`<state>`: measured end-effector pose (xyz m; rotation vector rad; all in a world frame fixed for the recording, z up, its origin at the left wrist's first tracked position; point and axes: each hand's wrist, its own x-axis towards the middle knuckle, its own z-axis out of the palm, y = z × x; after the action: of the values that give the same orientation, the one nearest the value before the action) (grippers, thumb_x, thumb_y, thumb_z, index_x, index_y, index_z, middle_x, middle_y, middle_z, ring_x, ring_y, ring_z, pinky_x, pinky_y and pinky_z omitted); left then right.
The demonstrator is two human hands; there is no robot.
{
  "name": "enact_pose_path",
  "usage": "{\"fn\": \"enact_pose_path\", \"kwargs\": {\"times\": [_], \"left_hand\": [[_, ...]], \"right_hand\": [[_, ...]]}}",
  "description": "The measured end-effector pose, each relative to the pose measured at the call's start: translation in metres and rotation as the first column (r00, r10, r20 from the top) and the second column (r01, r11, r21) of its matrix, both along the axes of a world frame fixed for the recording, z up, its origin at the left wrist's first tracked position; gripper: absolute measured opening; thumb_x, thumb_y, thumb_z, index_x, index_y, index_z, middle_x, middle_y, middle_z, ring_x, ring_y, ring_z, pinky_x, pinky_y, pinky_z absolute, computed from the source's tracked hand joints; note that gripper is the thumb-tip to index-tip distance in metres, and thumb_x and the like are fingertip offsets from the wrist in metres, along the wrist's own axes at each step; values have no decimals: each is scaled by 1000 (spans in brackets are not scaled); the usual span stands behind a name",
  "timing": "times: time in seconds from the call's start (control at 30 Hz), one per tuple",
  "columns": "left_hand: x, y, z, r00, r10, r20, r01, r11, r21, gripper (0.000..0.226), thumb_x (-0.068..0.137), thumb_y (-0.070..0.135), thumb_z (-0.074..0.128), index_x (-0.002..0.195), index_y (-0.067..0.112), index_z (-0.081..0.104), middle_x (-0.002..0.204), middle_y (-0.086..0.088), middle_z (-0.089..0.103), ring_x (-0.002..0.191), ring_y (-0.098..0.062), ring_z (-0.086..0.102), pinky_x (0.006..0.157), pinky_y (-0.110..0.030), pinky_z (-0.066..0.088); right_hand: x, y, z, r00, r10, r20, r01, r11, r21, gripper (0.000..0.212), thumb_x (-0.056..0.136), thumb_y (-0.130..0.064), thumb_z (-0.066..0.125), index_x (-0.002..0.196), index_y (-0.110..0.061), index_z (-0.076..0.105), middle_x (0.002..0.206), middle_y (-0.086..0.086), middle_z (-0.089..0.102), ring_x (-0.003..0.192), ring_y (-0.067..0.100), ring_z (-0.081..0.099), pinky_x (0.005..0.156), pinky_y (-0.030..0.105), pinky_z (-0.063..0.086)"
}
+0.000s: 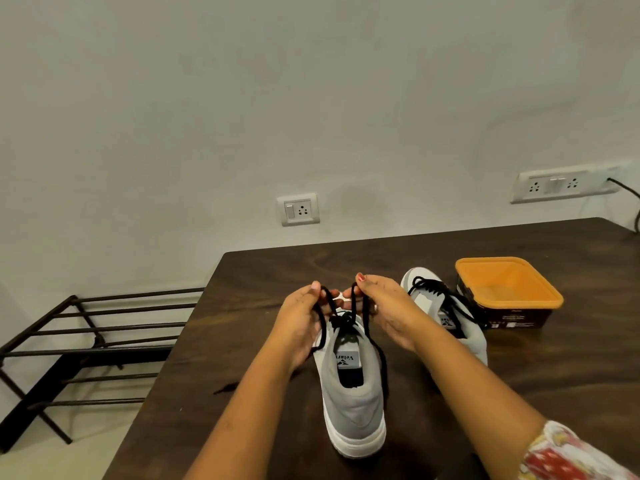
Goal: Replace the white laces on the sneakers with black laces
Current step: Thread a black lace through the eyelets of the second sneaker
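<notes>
Lace-tying near table's [214, 358] front edge: left hand [299, 317] and right hand [384, 306] each pinch black lace [353, 303] above the sneaker [353, 403]; an uneven tug could slip a strand free, loosening the knot

A room in a home is suggested. A plain painted wall [242, 98] is fitted with a single switched socket [298, 209] and a longer socket panel [554, 184], beside which a black cable [628, 192] is seen. A dark wooden table [263, 341] is set against that wall. A black metal shoe rack [86, 341] is placed on the pale floor beside it, and grey sneakers [353, 403] are stood on the table.
</notes>
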<state>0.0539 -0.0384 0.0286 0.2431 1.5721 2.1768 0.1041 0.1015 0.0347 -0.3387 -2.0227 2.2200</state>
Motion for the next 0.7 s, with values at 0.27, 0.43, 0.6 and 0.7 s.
{"fn": "enact_pose_path", "kwargs": {"times": [0.27, 0.43, 0.6, 0.7], "left_hand": [[-7, 11, -12, 987, 159, 39, -159, 987, 0, 35, 101, 22, 43, 69, 9, 49, 57, 0, 49, 38, -6, 30, 50, -25, 33], [-8, 12, -18, 977, 195, 80, -188, 978, -87, 34, 101, 21, 43, 69, 9, 47, 57, 0, 43, 36, -6, 26, 38, -19, 26], [-11, 8, -22, 973, 213, 91, -203, 973, -108, 34, 101, 20, 43, 69, 8, 48, 59, -2, 42, 37, -7, 25, 36, -19, 23], [-11, 9, -27, 984, 180, 20, -175, 973, -154, 32, 100, 20, 44, 76, 5, 58, 60, -1, 44, 41, -7, 28, 38, -19, 27]], "right_hand": [[-6, -1, -11, 994, -108, 3, 108, 991, -75, 31, 101, -24, 43, 76, -9, 52, 66, 1, 49, 48, 7, 39, 57, 27, 42], [-2, 8, -22, 990, -112, 82, 126, 976, -177, 30, 101, -21, 45, 75, -7, 51, 65, 3, 48, 43, 6, 35, 55, 26, 39], [2, 12, -27, 982, -135, 134, 159, 968, -194, 30, 100, -20, 48, 74, -6, 51, 62, 3, 46, 38, 4, 32, 51, 22, 39], [2, 12, -28, 981, -143, 128, 162, 974, -158, 30, 99, -21, 50, 73, -6, 53, 62, 4, 48, 38, 4, 33, 46, 20, 41]]}}
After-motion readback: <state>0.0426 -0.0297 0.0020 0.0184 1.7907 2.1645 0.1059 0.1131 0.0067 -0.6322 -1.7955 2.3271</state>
